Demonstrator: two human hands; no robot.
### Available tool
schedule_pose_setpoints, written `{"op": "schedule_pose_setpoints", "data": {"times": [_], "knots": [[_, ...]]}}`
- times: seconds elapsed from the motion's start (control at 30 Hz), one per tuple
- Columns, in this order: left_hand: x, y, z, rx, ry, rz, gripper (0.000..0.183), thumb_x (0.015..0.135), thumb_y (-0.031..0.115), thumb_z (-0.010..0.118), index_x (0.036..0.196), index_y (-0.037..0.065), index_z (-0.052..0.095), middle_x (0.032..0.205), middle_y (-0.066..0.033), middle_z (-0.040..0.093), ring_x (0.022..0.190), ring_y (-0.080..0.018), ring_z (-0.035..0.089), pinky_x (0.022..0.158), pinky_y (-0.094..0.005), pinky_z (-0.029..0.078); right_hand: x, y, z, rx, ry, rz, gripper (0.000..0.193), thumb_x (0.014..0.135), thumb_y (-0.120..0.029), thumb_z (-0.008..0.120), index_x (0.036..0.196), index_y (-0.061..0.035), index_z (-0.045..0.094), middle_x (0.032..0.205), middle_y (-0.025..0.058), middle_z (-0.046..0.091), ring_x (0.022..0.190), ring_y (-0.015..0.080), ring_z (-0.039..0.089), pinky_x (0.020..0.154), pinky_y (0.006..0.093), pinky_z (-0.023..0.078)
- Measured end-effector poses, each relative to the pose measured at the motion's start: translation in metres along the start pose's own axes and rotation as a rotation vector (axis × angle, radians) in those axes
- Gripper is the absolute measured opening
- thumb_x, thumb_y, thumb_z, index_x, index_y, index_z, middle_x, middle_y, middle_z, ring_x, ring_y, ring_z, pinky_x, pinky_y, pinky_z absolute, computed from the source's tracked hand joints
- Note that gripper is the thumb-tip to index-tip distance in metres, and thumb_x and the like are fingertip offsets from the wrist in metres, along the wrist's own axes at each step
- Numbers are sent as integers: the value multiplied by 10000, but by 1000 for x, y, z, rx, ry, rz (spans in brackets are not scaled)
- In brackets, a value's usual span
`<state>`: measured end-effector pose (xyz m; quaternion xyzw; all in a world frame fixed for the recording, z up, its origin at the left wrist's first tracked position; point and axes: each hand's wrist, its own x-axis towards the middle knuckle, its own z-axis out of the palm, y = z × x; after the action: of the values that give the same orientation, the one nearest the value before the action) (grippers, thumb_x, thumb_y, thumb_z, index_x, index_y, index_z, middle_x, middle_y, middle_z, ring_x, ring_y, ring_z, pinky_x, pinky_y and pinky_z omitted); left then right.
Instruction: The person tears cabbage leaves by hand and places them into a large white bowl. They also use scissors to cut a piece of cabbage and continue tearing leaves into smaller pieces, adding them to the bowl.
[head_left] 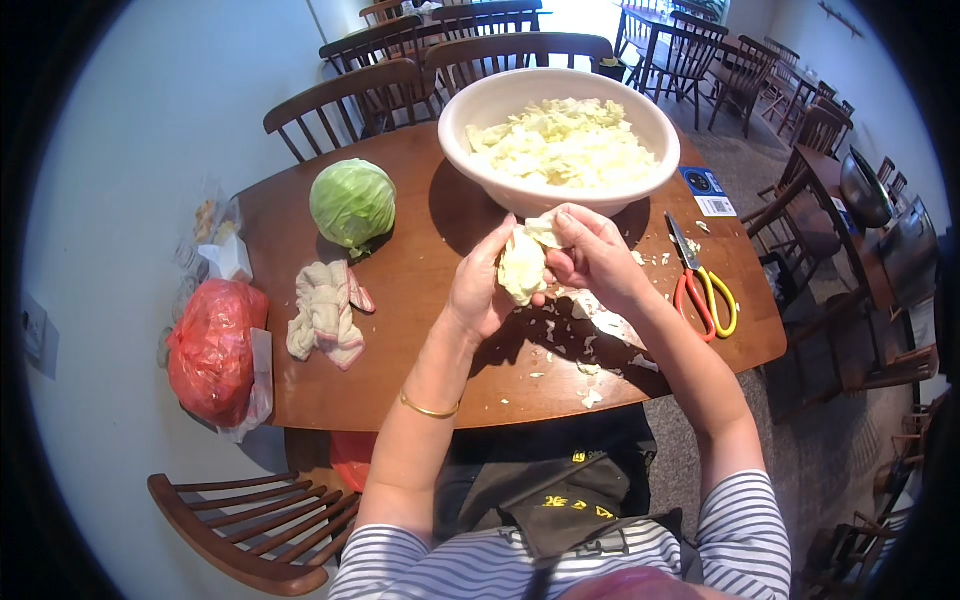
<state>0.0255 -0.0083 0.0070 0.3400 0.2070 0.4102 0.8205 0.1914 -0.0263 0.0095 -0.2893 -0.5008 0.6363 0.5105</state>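
At the left, about ten o'clock from the hands, a whole green cabbage is set on the table. At the centre, just off the six o'clock rim of the white bowl, a pale cabbage piece is held up over the table; it can be judged light, crisp and easily torn (perhaps slick if damp), so its thicker body is best cupped and its edges lightly pinched. By the left hand, its fingers curled partway, the piece is cradled from nine o'clock. By the right hand, thumb and fingers nearly together, a leaf at one o'clock is pinched; some fingertips are hidden. At three o'clock, scissors are left untouched.
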Motion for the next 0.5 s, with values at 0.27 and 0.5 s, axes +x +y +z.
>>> {"op": "schedule_pose_setpoints", "data": {"times": [0.27,0.5], "knots": [[1,-2,-11,398,63,177,302,949,356,557,979,56,580,792,-26,619,594,-65,594,431,-182,479,-3,7,11,-569,202,-176,207,946,-190,574,942,14,543,694,34,580,603,71,548,531,223,446],[2,-3,-7,575,113,354,290,948,290,575,853,18,610,715,22,563,602,-43,495,509,-202,426,-2,-5,4,-515,44,-6,320,972,-300,530,851,-5,556,578,15,542,454,65,500,399,205,376]]}}
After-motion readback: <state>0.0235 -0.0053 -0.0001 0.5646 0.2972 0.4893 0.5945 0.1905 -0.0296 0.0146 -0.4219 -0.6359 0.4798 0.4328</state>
